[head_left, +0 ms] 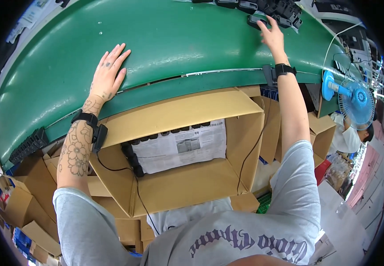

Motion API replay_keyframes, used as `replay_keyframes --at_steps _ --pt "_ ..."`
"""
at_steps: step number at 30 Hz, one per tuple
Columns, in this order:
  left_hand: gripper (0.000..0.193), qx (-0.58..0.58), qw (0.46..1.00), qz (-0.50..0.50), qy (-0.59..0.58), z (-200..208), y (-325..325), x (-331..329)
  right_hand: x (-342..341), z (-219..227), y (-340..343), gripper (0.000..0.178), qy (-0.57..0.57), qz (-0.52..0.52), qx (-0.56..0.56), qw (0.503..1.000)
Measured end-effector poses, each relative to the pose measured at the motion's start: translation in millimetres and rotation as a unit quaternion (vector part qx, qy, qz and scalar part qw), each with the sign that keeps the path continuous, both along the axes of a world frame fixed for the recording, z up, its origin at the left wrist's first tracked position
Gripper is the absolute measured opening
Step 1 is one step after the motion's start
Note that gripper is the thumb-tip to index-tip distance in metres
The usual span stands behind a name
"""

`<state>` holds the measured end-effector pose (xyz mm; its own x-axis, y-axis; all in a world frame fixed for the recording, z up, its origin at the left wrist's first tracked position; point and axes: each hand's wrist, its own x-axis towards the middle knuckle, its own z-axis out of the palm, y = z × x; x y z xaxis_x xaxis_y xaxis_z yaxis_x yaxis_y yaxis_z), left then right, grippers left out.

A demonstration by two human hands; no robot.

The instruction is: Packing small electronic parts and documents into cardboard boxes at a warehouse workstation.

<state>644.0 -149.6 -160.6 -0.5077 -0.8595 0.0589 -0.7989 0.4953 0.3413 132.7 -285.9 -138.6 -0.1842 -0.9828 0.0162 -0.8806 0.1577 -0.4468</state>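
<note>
My left hand (107, 74) lies flat on the green belt (174, 42), fingers stretched out and nothing in it. Toward the far right, my right hand (273, 39) has its thumb and fingers on the end of a black plastic part (254, 21); its other fingers are partly hidden. Beyond that part, several similar black parts (285, 12) sit in a cluster at the belt's far side. Below my arms stands an open cardboard box (178, 181). Inside it, a printed paper sheet (178, 148) covers part of the contents, with black parts (132, 159) showing along its left and far edges.
A blue fan (356, 99) stands at the right, near another person (347, 135). More cardboard boxes (34, 199) crowd the lower left. A black ridged piece (29, 145) rests at the belt's left edge. Thin black cables (139, 195) hang across the open box.
</note>
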Motion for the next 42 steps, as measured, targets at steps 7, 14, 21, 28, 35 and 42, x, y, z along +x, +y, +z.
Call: replay_keyframes --at_steps 7,14,21,28,35,42 --pt "0.049 -0.005 1.0 0.001 -0.004 0.6 1.4 3.2 40.7 -13.5 -9.1 0.053 0.268 0.015 -0.007 0.963" --pt "0.048 -0.015 1.0 -0.002 0.016 -3.2 1.7 2.1 -3.1 -9.8 12.2 0.038 0.058 0.036 -0.033 0.997" --pt "0.046 -0.048 0.998 -0.016 0.025 -10.2 0.5 13.5 120.6 131.9 196.2 0.061 -0.409 0.031 -0.042 0.911" --pt "0.046 -0.054 0.998 -0.017 0.029 -14.9 -0.6 15.5 151.6 45.3 356.2 0.061 -0.524 -0.227 0.225 0.789" --pt "0.045 -0.059 0.997 -0.027 0.028 -21.3 -4.6 17.3 116.8 -102.1 371.0 0.061 -0.034 -0.057 0.056 0.996" --pt "0.046 -0.069 0.997 -0.026 0.023 -22.2 -2.7 22.1 119.9 -122.9 377.0 0.061 -0.047 -0.093 0.063 0.993"
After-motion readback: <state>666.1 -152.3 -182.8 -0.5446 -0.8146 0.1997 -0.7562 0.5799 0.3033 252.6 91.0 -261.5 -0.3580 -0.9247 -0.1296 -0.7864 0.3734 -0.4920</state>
